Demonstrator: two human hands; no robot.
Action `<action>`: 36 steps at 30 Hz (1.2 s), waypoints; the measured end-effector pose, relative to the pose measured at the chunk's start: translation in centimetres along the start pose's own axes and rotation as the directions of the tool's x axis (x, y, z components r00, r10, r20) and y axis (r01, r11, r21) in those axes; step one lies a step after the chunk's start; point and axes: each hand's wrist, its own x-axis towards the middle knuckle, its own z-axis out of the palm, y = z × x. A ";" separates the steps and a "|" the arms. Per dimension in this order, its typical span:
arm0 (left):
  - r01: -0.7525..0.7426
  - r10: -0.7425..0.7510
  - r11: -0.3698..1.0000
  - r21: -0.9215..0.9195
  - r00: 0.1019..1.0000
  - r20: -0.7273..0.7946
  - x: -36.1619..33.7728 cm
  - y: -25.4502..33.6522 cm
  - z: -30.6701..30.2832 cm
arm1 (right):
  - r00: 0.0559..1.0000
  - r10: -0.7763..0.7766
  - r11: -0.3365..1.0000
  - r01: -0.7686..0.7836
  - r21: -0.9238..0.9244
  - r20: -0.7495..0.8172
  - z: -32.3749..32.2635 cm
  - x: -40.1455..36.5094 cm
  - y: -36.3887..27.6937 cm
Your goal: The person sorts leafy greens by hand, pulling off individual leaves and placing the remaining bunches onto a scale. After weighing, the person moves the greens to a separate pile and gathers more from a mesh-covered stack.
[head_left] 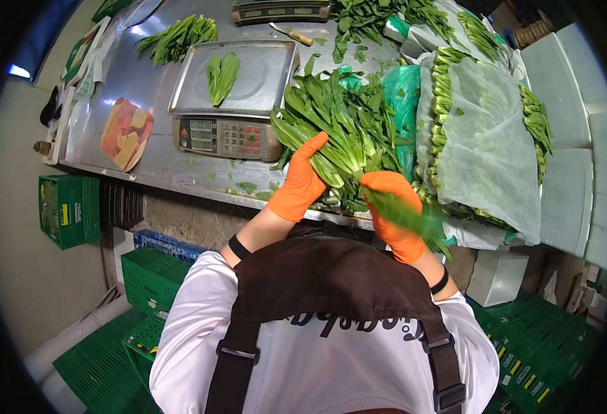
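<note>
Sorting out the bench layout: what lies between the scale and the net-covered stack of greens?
Loose leafy greens in a heap, and a green plastic bag; the head view shows it.

Left of the scale (224,103), the steel table (148,76) lies bare as far as a flat orange packet (125,132), so a hand can pass there. Right of the scale, heaped greens (338,117) reach its corner and block the way. Beyond the scale, a strip stays open between a leaf bundle (176,38) and a knife (291,34).

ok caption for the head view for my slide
Orange-gloved left hand rests on a heap of leafy greens beside a scale while the right hand grips a green bunch
</note>
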 end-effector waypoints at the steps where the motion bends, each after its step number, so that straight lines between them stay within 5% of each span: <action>1: -0.013 0.012 0.998 0.058 0.999 0.029 -0.1 0.0 -0.1 | 0.984 0.179 0.976 -0.179 0.123 0.016 -1.0 -0.9 -0.2; 4: 0.006 -0.007 1.000 0.009 1.000 0.006 -0.1 0.0 0.4 | 0.934 0.323 0.938 -0.337 -0.077 -0.150 -2.3 -2.2 1.4; 6: 0.072 -0.075 0.995 -0.072 0.996 -0.044 0.4 0.6 -0.3 | 0.904 0.383 0.874 -0.288 0.390 -0.189 -2.7 -2.1 0.5; 7: 0.034 -0.039 0.996 -0.077 0.997 -0.068 0.7 0.8 -0.6 | 0.941 0.271 0.947 -0.223 0.232 -0.204 -2.8 -1.9 0.9; 8: -0.001 -0.006 0.997 -0.081 0.996 -0.093 0.8 1.0 -0.8 | 0.931 0.357 0.900 -0.364 -0.237 -0.075 -4.3 -1.3 1.0; 10: -0.007 0.004 0.999 -0.050 0.998 -0.067 0.5 1.1 -0.7 | 0.897 0.439 0.720 -0.378 -0.582 -0.039 -4.4 1.3 0.8; 12: -0.066 0.066 0.998 -0.013 0.998 -0.022 0.6 0.8 -0.6 | 0.932 0.357 0.772 -0.329 -0.544 -0.057 -3.5 2.1 1.3; 14: -0.061 0.061 0.998 0.023 0.998 -0.004 0.3 0.0 -0.6 | 0.974 0.133 0.943 -0.068 -0.327 0.181 -1.4 2.8 0.1; 20: -0.048 0.039 0.995 0.088 0.995 0.092 -0.4 0.0 -0.8 | 0.952 0.131 0.828 0.048 -0.559 0.276 1.4 2.4 2.1; 30: 0.014 -0.023 0.998 0.058 0.989 0.150 -0.7 0.6 -2.6 | 0.944 0.235 0.828 -0.068 -0.557 0.233 2.4 2.6 1.8; 36: 0.015 -0.010 1.000 -0.022 0.984 0.181 -0.9 0.6 -1.4 | 0.976 0.119 0.854 -0.006 -0.520 0.183 3.0 2.2 1.3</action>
